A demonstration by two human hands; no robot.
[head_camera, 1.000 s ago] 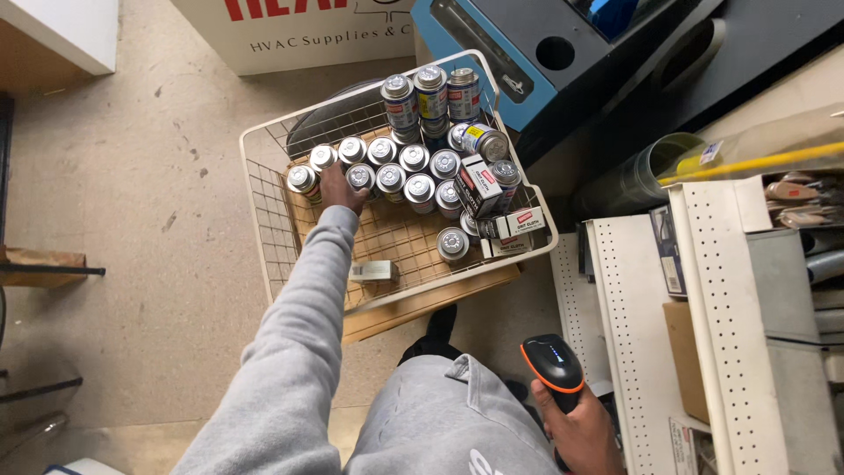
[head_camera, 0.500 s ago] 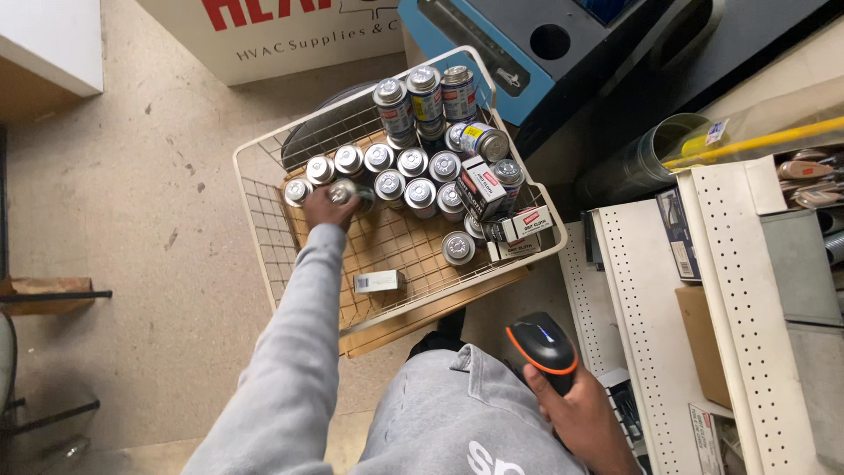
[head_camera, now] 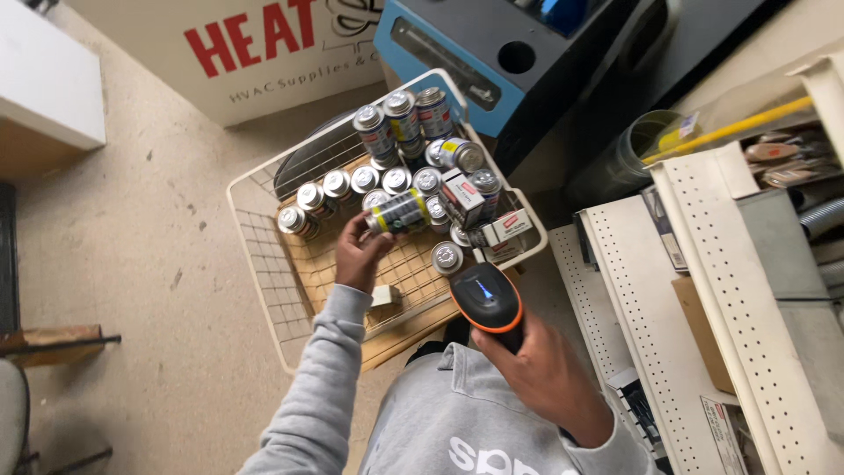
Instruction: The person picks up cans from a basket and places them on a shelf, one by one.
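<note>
A: Starting at the left, what is there?

B: A bare concrete floor [head_camera: 132, 264], then a white wire basket [head_camera: 255, 242] standing on it. Silver-capped cans [head_camera: 338, 185] stand upright in rows along the basket's far edge, caps up, packed close so they prop one another.

A: And the left hand?

B: The left hand [head_camera: 359, 251] is above the middle of the basket, fingers wrapped around a yellow-banded can [head_camera: 398, 212]. The can is tipped on its side and lifted clear of the rows, its label turned up, seemingly so the side can be read.

A: Further right?

B: Small red-and-white boxes [head_camera: 492, 230] lie in the basket's near right corner, beside a single can [head_camera: 447, 258] standing apart. Just in front of them the right hand [head_camera: 545, 378] is closed tightly round the grip of a black-and-orange handheld scanner [head_camera: 486, 297], its head aimed forward at the held can.

A: And at the right edge?

B: White pegboard shelving [head_camera: 703, 299] with cardboard stacked against it.
</note>
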